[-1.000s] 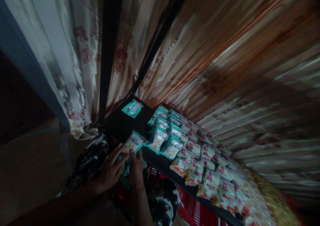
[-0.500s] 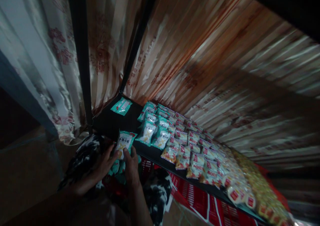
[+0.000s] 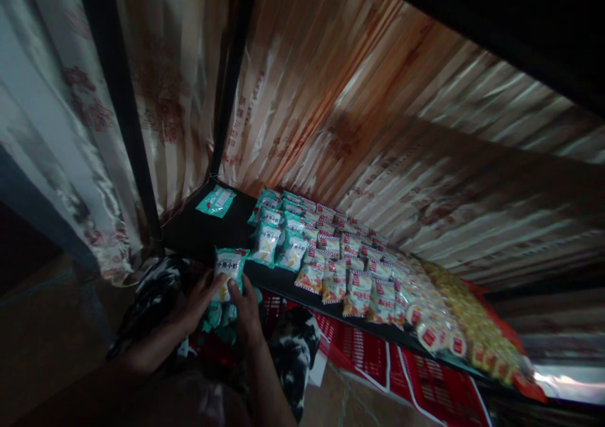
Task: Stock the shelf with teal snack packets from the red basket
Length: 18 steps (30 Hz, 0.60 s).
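A teal and white snack bag (image 3: 229, 264) stands upright between my two hands, its printed front facing me. My left hand (image 3: 202, 296) grips its left side, and my right hand (image 3: 244, 307) holds its right side with the thumb on the front. More teal bags (image 3: 221, 318) lie below my hands, partly hidden by them. To the right, rows of teal snack bags (image 3: 267, 241) stand on the black shelf (image 3: 189, 230). One teal bag (image 3: 216, 201) lies flat at the shelf's far left corner.
Rows of white and orange snack bags (image 3: 358, 293), round white packs (image 3: 429, 335) and yellow packs (image 3: 454, 301) fill the shelf to the right. Red crates (image 3: 359, 348) stand below its front edge. Pleated curtains (image 3: 321, 99) and dark posts (image 3: 229, 80) enclose the back and left.
The view has shifted a little, so the shelf and its goods sit further left. Both hands still hold the teal bag; my left fingers now reach further across its front.
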### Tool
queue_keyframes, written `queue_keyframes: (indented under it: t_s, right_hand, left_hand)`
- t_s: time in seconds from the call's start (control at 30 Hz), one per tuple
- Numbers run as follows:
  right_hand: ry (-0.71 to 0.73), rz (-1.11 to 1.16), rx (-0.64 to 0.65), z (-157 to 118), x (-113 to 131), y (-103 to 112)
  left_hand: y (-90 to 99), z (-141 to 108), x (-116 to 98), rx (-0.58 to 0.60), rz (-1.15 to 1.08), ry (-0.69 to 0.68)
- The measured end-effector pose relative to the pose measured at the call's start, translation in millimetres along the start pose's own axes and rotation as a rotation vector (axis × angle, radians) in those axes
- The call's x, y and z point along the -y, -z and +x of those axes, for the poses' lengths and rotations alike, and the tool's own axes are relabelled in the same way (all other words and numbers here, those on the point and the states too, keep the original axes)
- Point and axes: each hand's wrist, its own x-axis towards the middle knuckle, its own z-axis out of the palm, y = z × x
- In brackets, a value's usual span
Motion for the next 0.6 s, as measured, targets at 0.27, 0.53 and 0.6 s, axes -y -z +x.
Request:
queue_keyframes:
  t_s: [0.27, 0.53, 0.6]
  right_hand:
    - [0.032, 0.001, -0.029, -6, 4, 9]
    - [0.074, -0.029, -0.058, -12, 13, 22]
    - [0.079, -0.042, -0.075, -12, 14, 26]
  left_hand:
    - [-16.6, -4, 4, -0.045, 0.039, 0.076]
    - [-33.3, -13, 3, -0.046, 0.122, -0.028]
    - [-36.5, -16, -4, -0.033, 0.105, -0.034]
